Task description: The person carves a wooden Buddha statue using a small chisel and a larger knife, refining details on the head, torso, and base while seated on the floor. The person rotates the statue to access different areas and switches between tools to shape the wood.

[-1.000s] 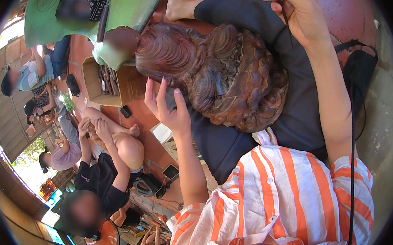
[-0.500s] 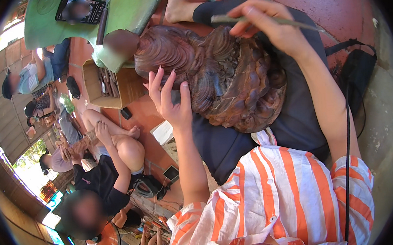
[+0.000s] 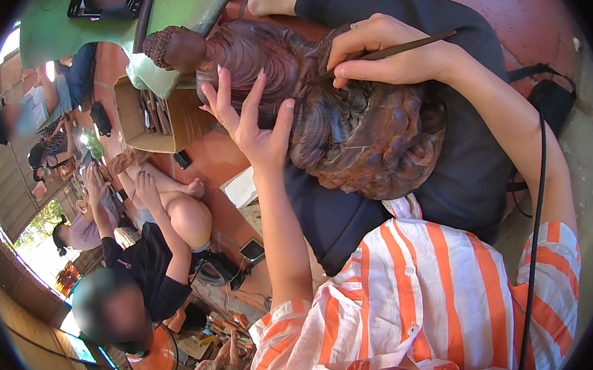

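A dark brown carved wooden statue (image 3: 365,135) of a robed, seated figure lies across my lap, its curly-haired head pointing left. My left hand (image 3: 250,125) rests against its near side with fingers spread. In my right hand (image 3: 392,51), pinched like a pen, is a slim dark carving tool (image 3: 414,45). The tool's tip meets the carved folds around the middle of the statue. Beyond the statue's head is a green plastic-looking seat (image 3: 182,18).
A cardboard box (image 3: 183,124) of thin tools stands on the red tile floor at left. On the green seat lie a phone (image 3: 106,4) and a dark stick (image 3: 143,24). A person in black (image 3: 152,264) sits close at left. A cable (image 3: 541,216) runs past my right arm.
My right hand has come down and left, bringing the tool from above the statue onto its surface. The left hand stays against the statue. The whole view has shifted slightly.
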{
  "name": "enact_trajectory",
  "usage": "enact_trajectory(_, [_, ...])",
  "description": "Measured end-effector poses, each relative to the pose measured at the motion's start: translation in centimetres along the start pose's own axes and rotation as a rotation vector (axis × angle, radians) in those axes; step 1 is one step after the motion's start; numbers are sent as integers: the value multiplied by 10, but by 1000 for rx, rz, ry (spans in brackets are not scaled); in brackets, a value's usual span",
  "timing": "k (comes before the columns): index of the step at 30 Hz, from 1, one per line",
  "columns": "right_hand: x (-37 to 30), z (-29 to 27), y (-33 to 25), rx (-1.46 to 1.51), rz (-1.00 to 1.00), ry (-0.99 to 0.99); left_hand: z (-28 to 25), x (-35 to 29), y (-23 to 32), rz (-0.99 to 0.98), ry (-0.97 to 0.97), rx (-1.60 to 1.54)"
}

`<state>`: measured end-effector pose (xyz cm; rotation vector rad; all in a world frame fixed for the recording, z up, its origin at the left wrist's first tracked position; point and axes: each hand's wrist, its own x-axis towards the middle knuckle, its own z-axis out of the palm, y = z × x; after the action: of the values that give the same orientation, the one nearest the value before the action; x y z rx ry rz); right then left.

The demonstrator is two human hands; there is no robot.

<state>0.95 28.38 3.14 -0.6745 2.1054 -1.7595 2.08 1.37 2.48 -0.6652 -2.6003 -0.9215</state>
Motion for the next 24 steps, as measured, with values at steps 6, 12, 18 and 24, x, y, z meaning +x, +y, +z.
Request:
enact_trajectory(6, [-3, 2, 3, -42, -85, -3, 0, 0, -1, 4, 2, -5])
enact_trajectory(12, [-8, 3, 5, -93, -90, 80, 0, 0, 0, -9, 5, -2])
enact_trajectory(18, [-3, 5, 5, -188, -256, 46, 0, 1, 0, -3, 2, 4])
enact_trajectory(24, [-11, 7, 4, -173, -109, 118, 0, 0, -1, -3, 5, -8])
